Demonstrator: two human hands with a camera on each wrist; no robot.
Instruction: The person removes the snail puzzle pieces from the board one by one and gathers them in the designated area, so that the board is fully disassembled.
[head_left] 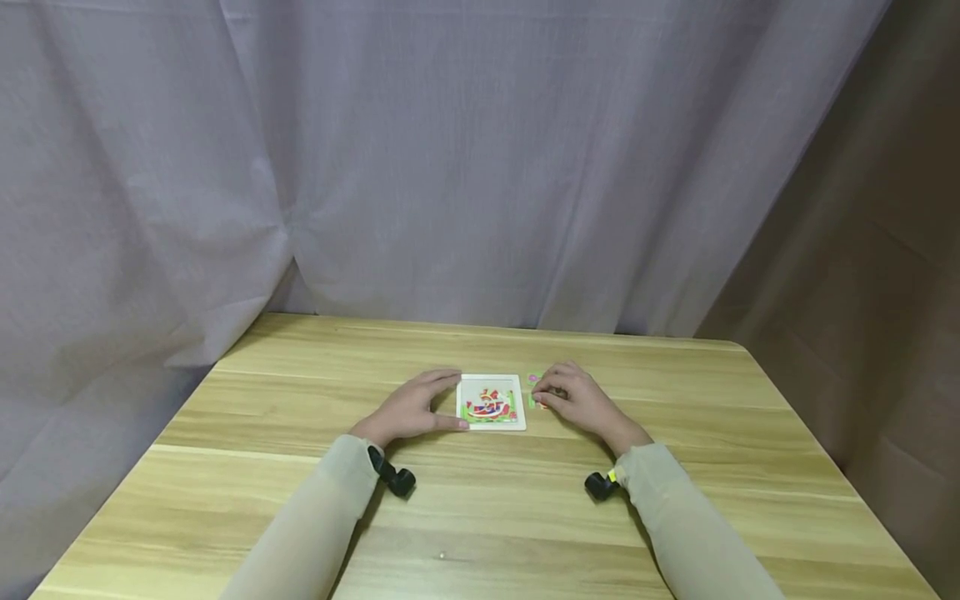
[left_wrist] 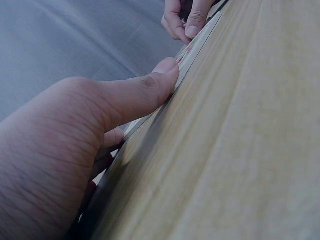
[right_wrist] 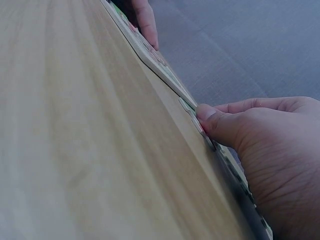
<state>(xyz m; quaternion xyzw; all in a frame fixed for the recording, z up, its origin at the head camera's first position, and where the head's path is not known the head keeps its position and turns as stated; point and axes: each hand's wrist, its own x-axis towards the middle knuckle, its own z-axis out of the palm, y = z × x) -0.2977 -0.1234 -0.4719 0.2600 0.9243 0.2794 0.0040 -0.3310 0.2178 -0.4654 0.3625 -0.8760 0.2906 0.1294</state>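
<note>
A white-framed jigsaw puzzle board [head_left: 491, 427] lies flat on the table, its lower part filled with a red, white and green picture and its upper part pale. My left hand [head_left: 412, 408] holds the board at its left side, thumb on the near corner and fingers at the far corner. Just right of the board, my right hand [head_left: 581, 402] has thumb and forefinger together at a colourful puzzle piece [right_wrist: 187, 107]. The fingers partly hide it. A green piece with a pink spot [head_left: 533, 378] lies beyond those fingertips.
The wooden table [head_left: 480, 517] runs back to a grey curtain [head_left: 450, 167]. Other loose pieces lie partly under the right hand. Black wrist cameras sit on the left wrist [head_left: 393, 475] and the right wrist [head_left: 602, 485].
</note>
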